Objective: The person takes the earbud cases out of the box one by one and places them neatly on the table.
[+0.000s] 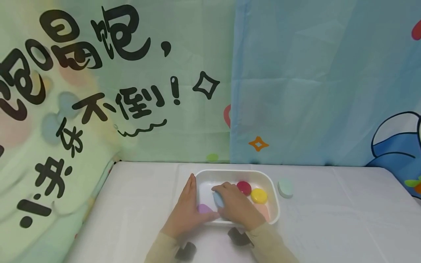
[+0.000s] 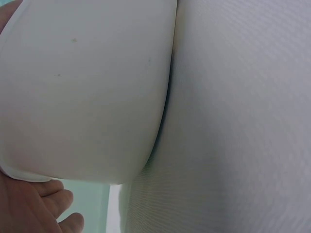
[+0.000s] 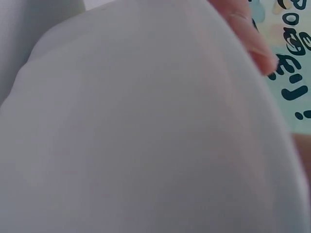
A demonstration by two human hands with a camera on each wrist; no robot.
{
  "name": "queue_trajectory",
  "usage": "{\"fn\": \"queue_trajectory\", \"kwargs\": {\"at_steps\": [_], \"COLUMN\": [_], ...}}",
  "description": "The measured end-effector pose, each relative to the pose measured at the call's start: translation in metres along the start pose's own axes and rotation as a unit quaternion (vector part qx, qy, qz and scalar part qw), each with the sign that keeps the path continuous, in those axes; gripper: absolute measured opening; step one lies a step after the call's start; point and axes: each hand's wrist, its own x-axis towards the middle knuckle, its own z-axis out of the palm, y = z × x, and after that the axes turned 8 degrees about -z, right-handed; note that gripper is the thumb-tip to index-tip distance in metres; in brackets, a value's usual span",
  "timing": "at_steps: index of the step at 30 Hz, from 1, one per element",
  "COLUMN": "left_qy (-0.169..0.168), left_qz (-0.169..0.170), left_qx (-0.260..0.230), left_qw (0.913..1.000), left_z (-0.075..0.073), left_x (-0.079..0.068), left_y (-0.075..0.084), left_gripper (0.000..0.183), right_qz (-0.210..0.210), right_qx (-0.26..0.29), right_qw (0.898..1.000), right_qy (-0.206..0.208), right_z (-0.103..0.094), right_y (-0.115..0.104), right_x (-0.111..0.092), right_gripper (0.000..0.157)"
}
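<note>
A shallow white tray (image 1: 235,171) sits on the table, with several coloured round pieces in it. Inside its left half, my right hand (image 1: 239,205) holds a light blue round piece (image 1: 217,198) tilted between thumb and fingers. My left hand (image 1: 188,212) lies against the tray's left end, fingers straight, thumb stretched along the front rim. Near that thumb is a purple piece (image 1: 204,208). Red (image 1: 244,187), yellow (image 1: 259,196) and peach (image 1: 263,209) pieces lie on the right side. The tray's outer wall (image 2: 87,107) fills much of the left wrist view.
A pale green round piece (image 1: 285,188) lies on the white tablecloth (image 1: 329,219), just right of the tray. Printed cloth (image 1: 177,44) hangs behind the table and along its left side.
</note>
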Motion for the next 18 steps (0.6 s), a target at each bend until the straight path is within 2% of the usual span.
{"fn": "queue_trajectory", "kwargs": {"at_steps": [10, 18], "left_qy": [-0.001, 0.003], "left_qz": [0.004, 0.013], "left_qx": [-0.002, 0.003], "left_qw": [1.0000, 0.9999], "left_z": [-0.002, -0.001], "left_x": [0.000, 0.001], "left_y": [0.003, 0.000], "left_gripper": [0.128, 0.130], "right_qz": [0.021, 0.002], "right_qx": [-0.009, -0.001], "right_qw": [1.000, 0.999], "right_qy": [0.015, 0.037], "right_z": [-0.009, -0.018], "right_y": [-0.002, 0.001], "right_x": [-0.004, -0.009], "right_gripper": [0.048, 0.049]}}
